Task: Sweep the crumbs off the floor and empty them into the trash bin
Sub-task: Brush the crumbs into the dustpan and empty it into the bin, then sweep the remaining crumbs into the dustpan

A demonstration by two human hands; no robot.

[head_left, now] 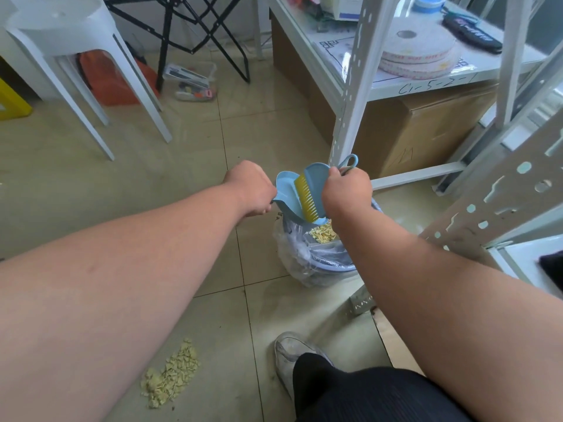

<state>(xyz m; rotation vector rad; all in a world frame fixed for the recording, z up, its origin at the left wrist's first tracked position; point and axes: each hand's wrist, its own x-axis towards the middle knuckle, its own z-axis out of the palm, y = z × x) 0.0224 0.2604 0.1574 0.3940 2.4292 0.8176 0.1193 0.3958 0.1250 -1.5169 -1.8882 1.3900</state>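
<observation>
My left hand [251, 187] grips the handle of a light blue dustpan [286, 197], which is tilted over a small trash bin [316, 260] lined with a clear plastic bag. My right hand [345, 191] grips the blue handle of a small brush [307, 197] whose yellow bristles lie inside the pan. Pale yellow crumbs [323, 233] lie inside the bin below the pan's lip. A second pile of crumbs [170, 374] lies on the tiled floor near my left forearm.
A white metal shelf rack [353, 95] with cardboard boxes [405, 129] stands right behind the bin. A white plastic stool [76, 56] and a black folding frame [195, 35] stand at the back left. My shoe [292, 357] is beside the bin.
</observation>
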